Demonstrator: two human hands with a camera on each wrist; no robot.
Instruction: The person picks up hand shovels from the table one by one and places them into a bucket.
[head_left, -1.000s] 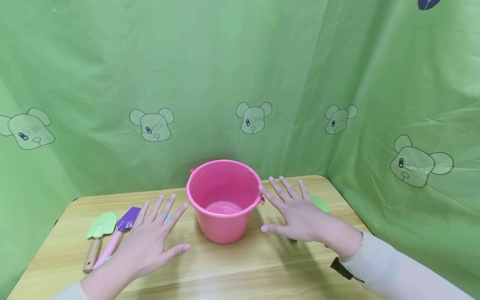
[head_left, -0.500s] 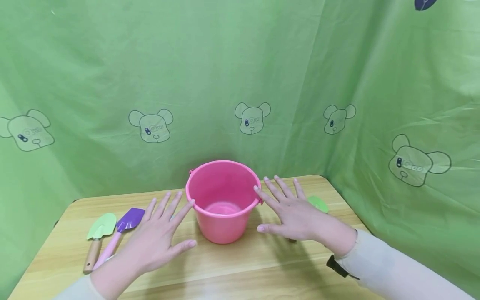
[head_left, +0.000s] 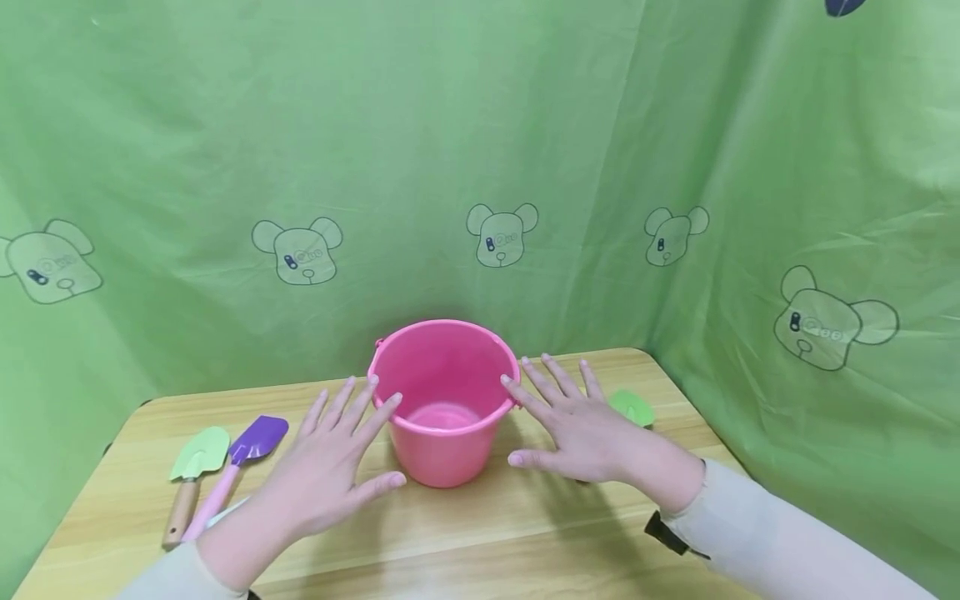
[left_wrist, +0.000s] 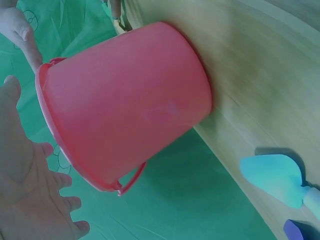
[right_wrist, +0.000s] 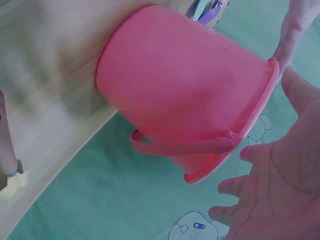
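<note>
A pink bucket (head_left: 442,454) stands upright on the wooden table, its mouth tipped toward the head view. My left hand (head_left: 318,475) is raised at the bucket's left, fingers spread and straight, fingertips overlapping the rim in the head view. On the other side my right hand (head_left: 585,433) is spread likewise, index fingertip right at the rim. Neither palm grips anything. Both wrist views show the bucket's outer wall (left_wrist: 130,105) beside a palm. The bucket's pink handle (right_wrist: 185,147) hangs down along its far side in the right wrist view.
At the table's left lie a light green trowel (head_left: 201,454) with a wooden handle and a purple-bladed shovel (head_left: 258,439) with a pink handle. A light blue trowel (left_wrist: 274,177) shows in the left wrist view. A green tool (head_left: 632,407) lies behind my right hand. Green curtain (head_left: 420,125) surrounds the table.
My left hand has moved right, toward the bucket, uncovering more of the purple shovel. My right hand has shifted slightly left. The bucket stays in place on the table.
</note>
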